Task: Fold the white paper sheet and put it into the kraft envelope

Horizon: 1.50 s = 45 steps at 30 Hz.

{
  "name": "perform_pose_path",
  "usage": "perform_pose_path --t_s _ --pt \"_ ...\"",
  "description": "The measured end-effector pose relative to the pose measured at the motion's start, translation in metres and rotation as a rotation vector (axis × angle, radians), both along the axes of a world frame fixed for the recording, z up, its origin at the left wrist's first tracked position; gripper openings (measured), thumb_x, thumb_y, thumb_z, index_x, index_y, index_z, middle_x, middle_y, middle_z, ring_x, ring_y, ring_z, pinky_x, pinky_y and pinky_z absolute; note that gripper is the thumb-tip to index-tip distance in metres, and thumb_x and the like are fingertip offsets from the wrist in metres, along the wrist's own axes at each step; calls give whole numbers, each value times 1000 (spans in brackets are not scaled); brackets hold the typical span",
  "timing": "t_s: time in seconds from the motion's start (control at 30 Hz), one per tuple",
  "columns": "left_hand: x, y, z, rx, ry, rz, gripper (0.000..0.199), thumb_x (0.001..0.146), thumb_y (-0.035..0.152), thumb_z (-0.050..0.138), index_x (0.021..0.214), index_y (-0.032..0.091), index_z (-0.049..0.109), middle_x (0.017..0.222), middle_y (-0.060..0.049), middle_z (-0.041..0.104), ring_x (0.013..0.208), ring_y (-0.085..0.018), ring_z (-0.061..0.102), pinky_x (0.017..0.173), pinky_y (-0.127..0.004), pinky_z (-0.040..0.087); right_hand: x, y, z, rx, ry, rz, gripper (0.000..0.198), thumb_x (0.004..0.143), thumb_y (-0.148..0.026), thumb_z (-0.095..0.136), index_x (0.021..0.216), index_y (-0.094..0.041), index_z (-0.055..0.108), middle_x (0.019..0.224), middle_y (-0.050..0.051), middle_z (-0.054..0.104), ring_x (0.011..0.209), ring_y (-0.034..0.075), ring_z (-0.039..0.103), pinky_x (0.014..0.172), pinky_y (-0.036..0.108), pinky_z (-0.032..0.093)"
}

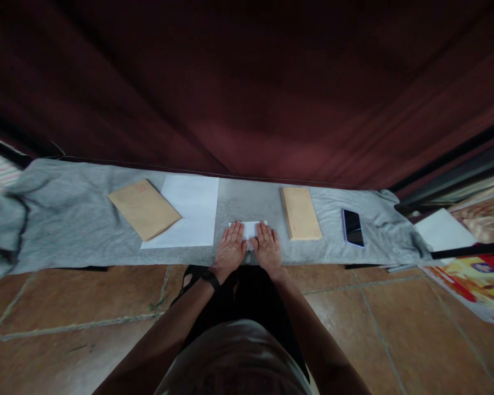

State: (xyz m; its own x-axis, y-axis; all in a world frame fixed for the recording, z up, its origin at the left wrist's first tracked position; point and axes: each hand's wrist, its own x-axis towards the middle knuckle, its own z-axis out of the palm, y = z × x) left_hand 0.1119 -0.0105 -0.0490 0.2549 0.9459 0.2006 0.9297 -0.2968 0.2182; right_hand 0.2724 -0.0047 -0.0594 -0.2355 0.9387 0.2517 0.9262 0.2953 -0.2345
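A small folded sheet of white paper [250,229] lies on the grey cloth at the near edge, in front of my body. My left hand [231,247] rests flat on its left part, fingers stretched forward. On the right part, my right hand [267,245] lies flat in the same way. Both thumbs point inward over the paper, and the hands cover its two sides. Neither hand grips anything. To the right of my hands is a stack of brown envelopes [302,214]. Larger white paper [193,211] lies to the left, partly under more brown envelopes [145,209].
The grey cloth [74,219] covers a long narrow surface. A phone [353,227] lies at the right. Behind stands a dark red curtain [247,109]. Below is a tiled floor [345,312], with a colourful printed box [477,282] at the far right.
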Motion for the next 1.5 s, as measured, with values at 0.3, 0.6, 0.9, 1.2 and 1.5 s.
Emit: perform_pose_path --t_s 0.3,0.6,0.9,1.2,1.5 --pt "-16 -12 -5 35 -18 58 64 101 37 32 156 6 26 157 -20 38 149 -29 30 121 -49 30 11 -3 -3 42 -7 -41 57 106 -38 35 156 -10 32 156 17 41 144 30 39 118 52 27" --pt "-22 -31 -1 48 -16 64 62 102 37 33 154 4 29 158 -21 36 149 -30 30 121 -50 30 19 -7 -8 93 -19 -57 55 107 -37 30 156 -11 33 156 16 42 142 29 42 118 52 28" --pt "-86 -38 21 119 -69 81 53 101 35 38 151 18 37 160 -13 38 150 -27 29 124 -50 24 21 -9 -11 110 -14 -63 54 106 -37 31 154 -11 37 154 16 45 141 31 43 117 51 29" --pt "-235 6 36 -44 -221 1096 89 82 56 64 144 -1 36 138 -31 51 130 -43 48 106 -55 39 21 -10 -10 94 -60 -72 55 106 -35 31 154 -11 36 154 15 45 142 30 41 118 49 26" --pt "-238 24 37 -159 -153 1244 81 69 66 70 123 8 54 134 -27 53 125 -45 46 98 -54 39 23 -10 -14 90 -56 -73 55 105 -35 32 155 -12 36 156 14 42 144 29 39 119 49 24"
